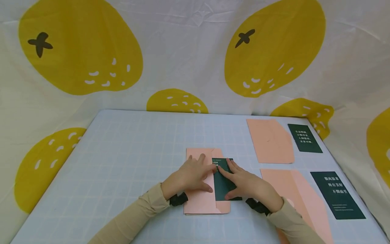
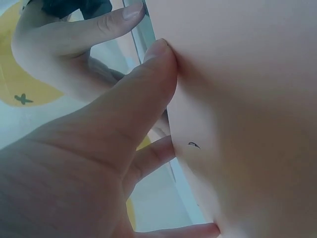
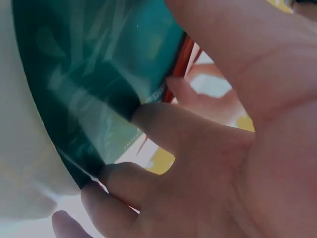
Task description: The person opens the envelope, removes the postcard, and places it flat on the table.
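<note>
A pink envelope (image 1: pixel 199 205) lies at the front middle of the table. My left hand (image 1: pixel 192 176) rests on it with spread fingers; in the left wrist view the thumb and fingertips touch the envelope's surface (image 2: pixel 257 74) near its edge. A dark green card (image 1: pixel 223 186) with pale lettering lies against the envelope's right part, its left side hidden under the pink paper. My right hand (image 1: pixel 250 184) touches this card, fingers spread, thumb near its lower edge. In the right wrist view, fingertips meet the glossy green card (image 3: pixel 99 49) along its border.
Two more pink envelopes lie on the right, one farther back (image 1: pixel 269 142) and one nearer (image 1: pixel 292 193), partly under the right sleeve. Beside them are two green cards, a back one (image 1: pixel 304 139) and a front one (image 1: pixel 338 196), close to the table's right edge. Patterned cloth hangs behind.
</note>
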`<action>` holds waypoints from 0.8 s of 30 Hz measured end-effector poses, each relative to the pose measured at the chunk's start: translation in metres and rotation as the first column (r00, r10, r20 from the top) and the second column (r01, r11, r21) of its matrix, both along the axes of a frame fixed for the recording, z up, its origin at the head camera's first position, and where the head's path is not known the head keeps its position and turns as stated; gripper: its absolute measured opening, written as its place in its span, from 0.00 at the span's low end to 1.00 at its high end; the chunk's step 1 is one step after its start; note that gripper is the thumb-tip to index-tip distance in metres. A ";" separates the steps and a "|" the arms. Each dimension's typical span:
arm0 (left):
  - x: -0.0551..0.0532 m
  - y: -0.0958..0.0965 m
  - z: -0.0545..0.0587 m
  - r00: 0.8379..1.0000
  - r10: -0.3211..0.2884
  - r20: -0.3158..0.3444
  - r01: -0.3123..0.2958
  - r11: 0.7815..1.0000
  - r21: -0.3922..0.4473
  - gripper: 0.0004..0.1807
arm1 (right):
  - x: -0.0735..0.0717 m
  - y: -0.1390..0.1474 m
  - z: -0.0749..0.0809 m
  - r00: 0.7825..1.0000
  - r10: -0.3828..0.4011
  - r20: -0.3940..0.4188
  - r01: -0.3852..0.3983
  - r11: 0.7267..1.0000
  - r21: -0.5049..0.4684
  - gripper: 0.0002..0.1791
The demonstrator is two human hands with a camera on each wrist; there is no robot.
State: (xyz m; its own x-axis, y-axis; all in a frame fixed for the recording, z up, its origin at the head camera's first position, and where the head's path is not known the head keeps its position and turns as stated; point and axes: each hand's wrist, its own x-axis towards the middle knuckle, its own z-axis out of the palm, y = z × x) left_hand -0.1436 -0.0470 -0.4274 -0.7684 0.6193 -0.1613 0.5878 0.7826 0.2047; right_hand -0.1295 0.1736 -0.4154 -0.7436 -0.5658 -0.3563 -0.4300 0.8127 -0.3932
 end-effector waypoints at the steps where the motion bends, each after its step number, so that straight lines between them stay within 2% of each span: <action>1: 0.000 0.000 0.000 1.000 0.001 0.002 -0.001 1.000 0.001 0.34 | -0.001 0.001 0.001 1.000 -0.005 0.004 0.005 1.000 0.005 0.53; 7: 0.000 0.000 0.001 1.000 0.002 0.016 -0.002 1.000 0.013 0.31 | -0.004 0.005 0.005 0.998 -0.048 0.047 0.047 0.998 0.029 0.52; 15: 0.000 0.002 0.000 1.000 0.020 0.022 -0.020 1.000 -0.011 0.33 | -0.010 0.010 0.007 0.995 -0.082 0.061 0.075 0.991 0.106 0.50; 24: 0.000 0.001 0.001 1.000 0.007 0.007 -0.007 1.000 -0.012 0.32 | -0.013 0.019 0.013 0.989 -0.120 0.088 0.111 0.988 0.107 0.48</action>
